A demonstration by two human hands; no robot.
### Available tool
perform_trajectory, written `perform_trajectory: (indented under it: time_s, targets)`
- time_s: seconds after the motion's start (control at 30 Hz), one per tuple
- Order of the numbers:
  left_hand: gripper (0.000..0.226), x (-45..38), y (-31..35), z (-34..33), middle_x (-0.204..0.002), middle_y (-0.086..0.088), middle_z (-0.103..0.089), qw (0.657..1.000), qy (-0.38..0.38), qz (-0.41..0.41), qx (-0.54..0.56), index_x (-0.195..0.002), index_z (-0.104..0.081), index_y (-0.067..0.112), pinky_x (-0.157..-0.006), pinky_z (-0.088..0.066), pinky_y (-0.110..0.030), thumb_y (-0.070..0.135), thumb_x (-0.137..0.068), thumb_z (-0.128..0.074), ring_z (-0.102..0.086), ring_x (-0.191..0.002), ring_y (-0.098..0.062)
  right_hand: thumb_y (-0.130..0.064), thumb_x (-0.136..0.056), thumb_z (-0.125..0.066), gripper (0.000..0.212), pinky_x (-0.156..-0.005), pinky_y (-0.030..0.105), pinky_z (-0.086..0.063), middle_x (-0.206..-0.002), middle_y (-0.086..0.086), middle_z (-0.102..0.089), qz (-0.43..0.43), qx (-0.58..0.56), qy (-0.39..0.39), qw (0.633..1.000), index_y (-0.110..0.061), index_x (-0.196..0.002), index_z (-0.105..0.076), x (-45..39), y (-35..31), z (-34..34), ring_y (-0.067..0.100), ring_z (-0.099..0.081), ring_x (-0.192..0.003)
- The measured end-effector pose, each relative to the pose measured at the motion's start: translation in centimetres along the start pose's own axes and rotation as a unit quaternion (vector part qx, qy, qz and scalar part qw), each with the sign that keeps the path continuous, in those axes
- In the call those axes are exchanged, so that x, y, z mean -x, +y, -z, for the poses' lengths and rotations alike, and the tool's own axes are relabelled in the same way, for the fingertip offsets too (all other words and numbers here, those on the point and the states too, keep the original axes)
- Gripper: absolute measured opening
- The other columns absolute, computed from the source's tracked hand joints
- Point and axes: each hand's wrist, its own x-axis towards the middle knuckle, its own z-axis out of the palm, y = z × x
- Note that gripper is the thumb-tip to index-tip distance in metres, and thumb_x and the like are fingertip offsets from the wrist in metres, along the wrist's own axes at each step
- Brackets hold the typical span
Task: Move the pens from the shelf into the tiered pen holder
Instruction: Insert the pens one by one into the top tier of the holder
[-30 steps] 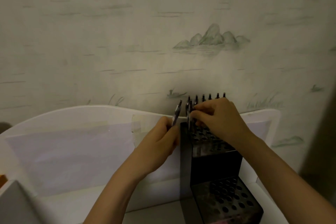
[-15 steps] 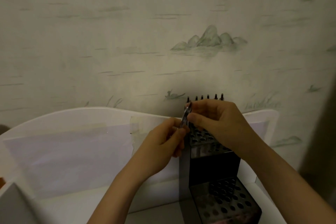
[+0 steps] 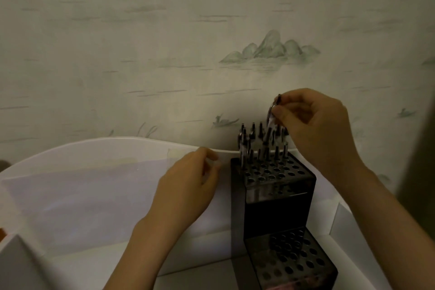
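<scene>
Since half a second ago our right hand (image 3: 315,125) has lifted one pen (image 3: 273,113), pinched above the two-tier pen holder (image 3: 277,198); our left hand (image 3: 188,186) has dropped away, loosely curled, seemingly empty. Roughly ten pens (image 3: 261,139) stand in the top tier.

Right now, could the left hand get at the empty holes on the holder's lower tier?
Probably yes. The left hand sits beside the tiered pen holder, and nothing covers the lower tier.
</scene>
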Motion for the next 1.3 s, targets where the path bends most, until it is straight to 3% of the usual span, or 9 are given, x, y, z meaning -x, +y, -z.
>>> perform_trajectory:
  time_s: [0.1, 0.2, 0.5, 0.67, 0.8, 1.07, 1.17, 1.3]
  targets:
    - [0.021, -0.2, 0.2, 0.1, -0.098, 0.016, -0.06, 0.997, 0.012, -0.023, -0.076, -0.114, -0.051, 0.036, -0.07, -0.044, -0.025, 0.045, -0.096, -0.045, -0.055, -0.09, -0.005, -0.015, -0.086, -0.071, 0.011, -0.07, 0.02, -0.058, -0.08, -0.009, -0.072, 0.011, 0.037, -0.006, 0.999, -0.012, -0.097, -0.07, 0.2, 0.6, -0.8, 0.003, -0.069, -0.07]
    - [0.026, -0.4, 0.2, 0.0, -0.109, 0.013, -0.058, 0.992, -0.003, -0.04, -0.116, -0.117, -0.05, 0.033, -0.074, -0.047, -0.028, 0.047, -0.095, -0.044, -0.055, -0.097, -0.01, -0.016, -0.086, -0.072, 0.014, -0.07, 0.011, -0.054, -0.082, -0.008, -0.072, 0.015, 0.052, -0.003, 0.999, -0.011, -0.099, -0.07, 0.3, 1.2, -1.5, -0.001, -0.068, -0.074]
    - [0.028, -0.2, -0.3, -0.2, -0.113, 0.013, -0.056, 0.993, -0.03, -0.029, -0.11, -0.118, -0.05, 0.034, -0.078, -0.049, -0.029, 0.048, -0.096, -0.043, -0.054, -0.102, -0.009, -0.019, -0.085, -0.073, 0.017, -0.067, 0.003, -0.048, -0.079, -0.006, -0.069, -0.033, 0.08, -0.047, 0.995, -0.011, -0.099, -0.07, 1.8, 2.9, -3.6, -0.003, -0.064, -0.072]
    - [0.032, 0.0, -0.2, -0.4, -0.114, 0.013, -0.057, 0.994, -0.036, -0.024, -0.096, -0.125, -0.046, 0.034, -0.081, -0.049, -0.029, 0.047, -0.096, -0.044, -0.055, -0.101, -0.008, -0.021, -0.083, -0.075, 0.018, -0.064, 0.002, -0.046, -0.075, -0.012, -0.066, -0.06, 0.071, -0.059, 0.994, -0.014, -0.099, -0.07, 2.4, 3.2, -3.6, -0.004, -0.063, -0.07]
    - [0.033, 0.2, 0.3, -0.6, -0.106, 0.017, -0.055, 0.996, -0.03, -0.025, -0.075, -0.126, -0.043, 0.035, -0.075, -0.045, -0.023, 0.046, -0.095, -0.047, -0.054, -0.096, -0.005, -0.024, -0.081, -0.077, 0.016, -0.066, 0.004, -0.049, -0.075, -0.007, -0.07, -0.076, 0.084, -0.082, 0.99, -0.016, -0.094, -0.07, 1.6, 3.1, -3.3, 0.0, -0.065, -0.069]
    - [0.037, 1.1, 0.9, -0.4, -0.113, 0.017, -0.056, 0.997, -0.033, -0.01, -0.076, -0.13, -0.041, 0.038, -0.082, -0.047, -0.025, 0.048, -0.095, -0.045, -0.055, -0.102, -0.005, -0.024, -0.082, -0.076, 0.024, -0.069, 0.005, -0.05, -0.084, -0.005, -0.072, -0.073, 0.09, -0.094, 0.989, -0.015, -0.102, -0.07, 2.4, 3.5, -2.9, 0.0, -0.065, -0.075]
    - [0.037, 1.5, 1.3, -0.3, -0.115, 0.015, -0.058, 0.996, -0.032, -0.009, -0.085, -0.13, -0.042, 0.038, -0.085, -0.05, -0.03, 0.048, -0.095, -0.046, -0.057, -0.104, -0.006, -0.031, -0.082, -0.075, 0.026, -0.065, 0.01, -0.051, -0.083, -0.006, -0.07, -0.055, 0.112, -0.067, 0.99, -0.016, -0.103, -0.069, 3.2, 3.5, -2.0, 0.001, -0.064, -0.072]
    - [0.038, 2.3, 2.0, -0.6, -0.118, 0.014, -0.059, 0.994, -0.042, -0.003, -0.105, -0.131, -0.042, 0.038, -0.085, -0.05, -0.031, 0.047, -0.095, -0.047, -0.057, -0.105, -0.007, -0.036, -0.085, -0.07, 0.017, -0.059, 0.029, -0.056, -0.077, -0.005, -0.069, 0.01, 0.183, -0.063, 0.981, -0.021, -0.092, -0.068, 4.2, 3.1, -0.8, 0.01, -0.063, -0.066]
